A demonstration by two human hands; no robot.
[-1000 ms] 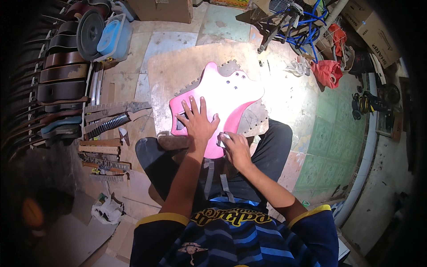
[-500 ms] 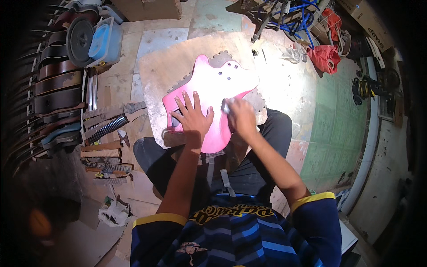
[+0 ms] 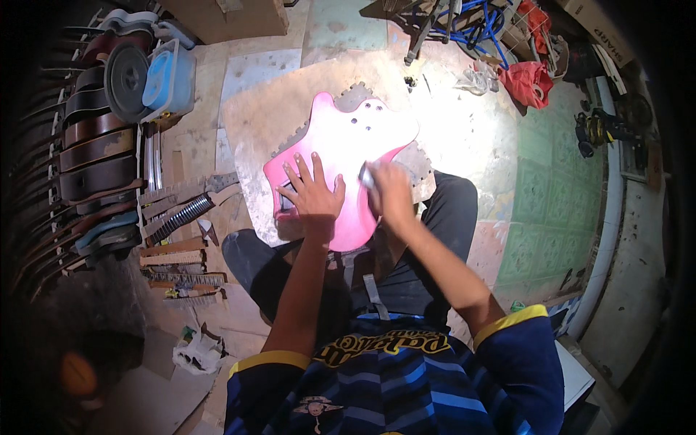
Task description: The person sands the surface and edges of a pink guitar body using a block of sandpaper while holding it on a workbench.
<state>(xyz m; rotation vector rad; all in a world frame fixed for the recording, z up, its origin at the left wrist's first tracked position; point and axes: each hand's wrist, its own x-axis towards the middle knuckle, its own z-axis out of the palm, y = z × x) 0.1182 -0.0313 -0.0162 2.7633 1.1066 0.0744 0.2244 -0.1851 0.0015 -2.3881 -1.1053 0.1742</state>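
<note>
A pink guitar body (image 3: 348, 152), with several small dark holes near its top, lies flat on a worn board (image 3: 257, 101) over my lap. My left hand (image 3: 312, 188) rests on its left part, fingers spread, beside a dark rectangular cutout. My right hand (image 3: 391, 192) grips a small grey-white block (image 3: 366, 174), blurred, against the body's right side near the curved edge. A strong glare washes out much of the body's upper right.
Guitar bodies (image 3: 98, 156) are stacked at left, beside a plastic box (image 3: 181, 80), saws and files (image 3: 174, 257). Cardboard boxes (image 3: 225, 14) stand at top. Blue tubing (image 3: 471, 40), a red bag (image 3: 525, 83) and black-yellow gear (image 3: 602, 130) sit at right.
My right hand with the block has moved upward along the body's right side since a second ago. My left hand stays spread on the body. The camera's view has shifted slightly.
</note>
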